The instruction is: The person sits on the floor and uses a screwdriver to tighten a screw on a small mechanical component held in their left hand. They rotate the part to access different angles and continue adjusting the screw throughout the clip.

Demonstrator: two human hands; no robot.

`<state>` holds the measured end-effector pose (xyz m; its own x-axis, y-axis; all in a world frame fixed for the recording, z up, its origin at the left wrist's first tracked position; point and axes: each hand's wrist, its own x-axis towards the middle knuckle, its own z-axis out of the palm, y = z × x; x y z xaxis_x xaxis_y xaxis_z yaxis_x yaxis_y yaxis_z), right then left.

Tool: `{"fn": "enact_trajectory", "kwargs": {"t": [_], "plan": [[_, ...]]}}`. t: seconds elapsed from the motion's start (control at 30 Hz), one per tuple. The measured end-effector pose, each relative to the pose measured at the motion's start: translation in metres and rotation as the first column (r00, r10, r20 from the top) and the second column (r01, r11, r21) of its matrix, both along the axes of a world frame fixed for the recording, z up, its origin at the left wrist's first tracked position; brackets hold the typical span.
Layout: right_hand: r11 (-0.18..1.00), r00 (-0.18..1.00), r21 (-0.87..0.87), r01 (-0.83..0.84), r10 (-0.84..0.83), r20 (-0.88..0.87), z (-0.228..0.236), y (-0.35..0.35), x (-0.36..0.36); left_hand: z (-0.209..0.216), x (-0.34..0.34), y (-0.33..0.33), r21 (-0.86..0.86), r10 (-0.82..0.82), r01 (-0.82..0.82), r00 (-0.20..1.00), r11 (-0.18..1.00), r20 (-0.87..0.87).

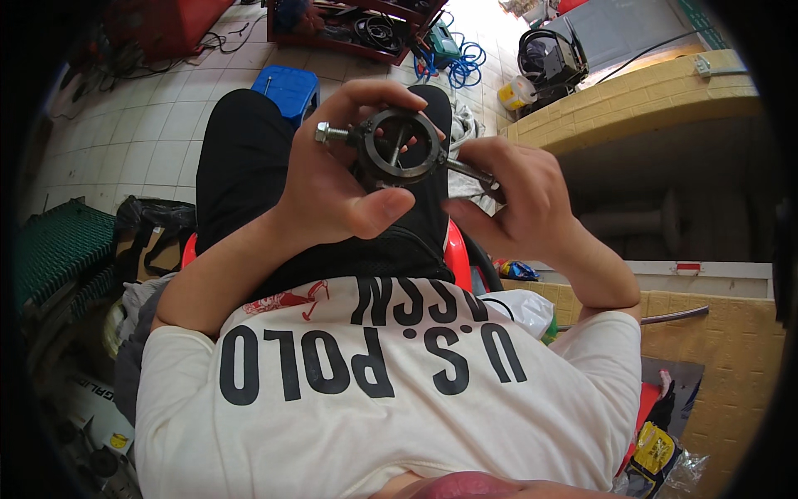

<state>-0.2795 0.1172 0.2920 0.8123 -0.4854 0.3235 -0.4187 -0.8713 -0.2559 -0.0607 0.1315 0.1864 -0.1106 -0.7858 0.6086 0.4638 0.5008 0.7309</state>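
Note:
A dark metal ring (370, 154) with a round opening is held up over my lap. My left hand (324, 187) curls around it, fingers behind the far side and thumb along the near side. From the ring's left side juts a silver hex-head bolt (331, 132). A thin metal rod crosses inside the opening. On the right, a metal shank (467, 170) runs out from the ring toward my right hand (528, 195). The fingers of that hand are bent around the shank's outer end, and its thumb lies below, apart from it. Whether the shank is a bolt or a tool I cannot tell.
A blue stool (287, 90) stands beyond my knees on the tiled floor. Farther off are a red tool chest (349, 33) and a coiled blue hose (467, 66). To the right curves a yellow brick-patterned ledge (632, 100). Green ribbed material (62, 249) lies left.

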Motion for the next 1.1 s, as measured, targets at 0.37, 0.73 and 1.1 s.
{"fn": "enact_trajectory", "kwargs": {"t": [0.37,0.73,1.1], "plan": [[0.345,0.962,0.931,0.116,-0.271,-0.02,0.017,0.006,0.0,-0.009,0.0,0.001,-0.062,0.011,-0.008,0.999,0.998,0.048],[0.986,0.995,-0.138,-0.099,0.097,-0.019,-0.013,-0.017,-0.007,-0.006,-0.004,0.003,-0.021,0.017,-0.017,1.0,1.0,0.02],[0.968,0.995,-0.249,-0.03,0.004,-0.102,-0.007,-0.016,-0.005,-0.009,-0.006,-0.001,0.078,0.06,-0.056,0.997,0.995,-0.058]]}}
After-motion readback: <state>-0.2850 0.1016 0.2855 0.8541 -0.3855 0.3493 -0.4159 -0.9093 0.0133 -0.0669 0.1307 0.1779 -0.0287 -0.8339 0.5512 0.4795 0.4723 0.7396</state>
